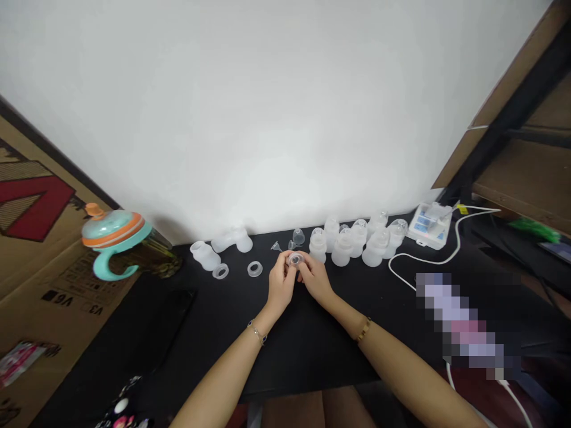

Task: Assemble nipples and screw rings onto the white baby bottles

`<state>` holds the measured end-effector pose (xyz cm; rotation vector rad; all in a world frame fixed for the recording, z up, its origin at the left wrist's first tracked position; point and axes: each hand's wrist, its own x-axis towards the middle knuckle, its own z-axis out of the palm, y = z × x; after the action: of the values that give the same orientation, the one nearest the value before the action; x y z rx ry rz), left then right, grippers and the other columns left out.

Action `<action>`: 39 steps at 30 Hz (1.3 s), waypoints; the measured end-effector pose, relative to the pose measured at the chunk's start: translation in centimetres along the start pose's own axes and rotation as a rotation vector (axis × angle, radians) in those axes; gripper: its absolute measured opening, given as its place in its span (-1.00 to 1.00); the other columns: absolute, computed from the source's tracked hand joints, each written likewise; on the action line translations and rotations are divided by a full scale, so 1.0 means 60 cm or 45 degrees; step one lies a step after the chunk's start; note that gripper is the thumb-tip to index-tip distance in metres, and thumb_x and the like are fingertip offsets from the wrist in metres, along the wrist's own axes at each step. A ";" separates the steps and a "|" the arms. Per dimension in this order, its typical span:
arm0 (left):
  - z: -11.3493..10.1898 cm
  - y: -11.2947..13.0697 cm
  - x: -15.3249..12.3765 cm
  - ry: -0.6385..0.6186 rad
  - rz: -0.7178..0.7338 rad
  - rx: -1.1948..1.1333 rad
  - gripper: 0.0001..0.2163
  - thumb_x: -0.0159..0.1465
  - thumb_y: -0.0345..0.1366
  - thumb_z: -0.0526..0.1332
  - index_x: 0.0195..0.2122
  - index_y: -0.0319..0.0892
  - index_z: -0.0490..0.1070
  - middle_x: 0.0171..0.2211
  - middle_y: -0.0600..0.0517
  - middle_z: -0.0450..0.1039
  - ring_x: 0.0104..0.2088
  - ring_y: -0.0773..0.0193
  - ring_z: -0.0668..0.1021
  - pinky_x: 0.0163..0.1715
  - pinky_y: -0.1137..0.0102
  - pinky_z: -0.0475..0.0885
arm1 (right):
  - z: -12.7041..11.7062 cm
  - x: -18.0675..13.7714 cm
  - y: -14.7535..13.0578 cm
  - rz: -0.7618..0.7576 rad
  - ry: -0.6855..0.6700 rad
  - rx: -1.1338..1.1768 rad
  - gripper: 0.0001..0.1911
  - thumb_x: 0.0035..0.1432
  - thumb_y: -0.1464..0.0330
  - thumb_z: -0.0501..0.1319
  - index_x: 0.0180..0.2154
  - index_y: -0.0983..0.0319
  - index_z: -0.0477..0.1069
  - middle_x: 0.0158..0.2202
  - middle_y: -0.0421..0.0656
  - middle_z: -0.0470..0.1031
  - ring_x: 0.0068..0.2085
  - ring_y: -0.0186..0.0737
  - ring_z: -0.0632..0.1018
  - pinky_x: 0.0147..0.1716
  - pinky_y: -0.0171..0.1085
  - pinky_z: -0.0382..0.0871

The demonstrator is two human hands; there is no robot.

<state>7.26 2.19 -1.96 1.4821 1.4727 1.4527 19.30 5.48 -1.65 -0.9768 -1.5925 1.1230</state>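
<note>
Between my two hands is a translucent bottle collar ring, tilted toward me, with something clear in its middle. My left hand pinches its left side with thumb and fingers. On the other side, my right hand has its fingers closed on the rim. Just beyond the fingers lie clear bottle nipples, one dome-shaped nipple and another on its side. To the left are a loose collar ring, a second collar ring and frosted baby bottles without tops.
Several capped baby bottles stand right of my hands. Farther right are a white power strip, its cable and a blurred-out object. A large turquoise-lidded jug and a dark flat object are at left on the black table.
</note>
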 end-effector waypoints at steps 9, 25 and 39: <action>-0.001 -0.001 0.003 0.034 0.011 0.015 -0.80 0.29 -0.31 0.17 -0.07 -0.11 0.45 -0.28 0.04 0.52 -0.40 0.28 0.51 -0.39 0.44 0.40 | 0.003 0.005 0.006 0.065 -0.013 0.058 -0.71 0.17 0.32 0.12 -0.18 0.22 0.58 -0.48 -0.23 0.52 -0.54 -0.31 0.46 -0.53 -0.36 0.35; -0.005 0.004 0.007 0.057 0.132 0.173 -0.83 0.35 -0.28 0.16 -0.08 -0.11 0.46 -0.33 0.07 0.47 -0.44 0.33 0.43 -0.38 0.44 0.34 | 0.002 0.008 0.012 0.104 0.009 0.033 -0.75 0.25 0.18 0.18 -0.36 0.21 0.44 -0.56 -0.28 0.41 -0.55 -0.31 0.47 -0.55 -0.37 0.29; -0.014 0.002 0.013 0.055 0.095 0.384 -0.80 0.37 -0.21 0.14 -0.04 -0.12 0.41 -0.40 0.10 0.44 -0.42 0.29 0.49 -0.36 0.43 0.33 | 0.015 0.004 0.028 0.149 0.010 0.221 -0.68 0.28 0.17 0.14 -0.02 0.17 0.42 -0.44 -0.27 0.47 -0.60 -0.37 0.46 -0.64 -0.41 0.30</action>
<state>6.37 2.68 -1.41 1.7086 1.7399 1.3573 18.52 5.97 -3.34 -0.9668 -1.4200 1.3128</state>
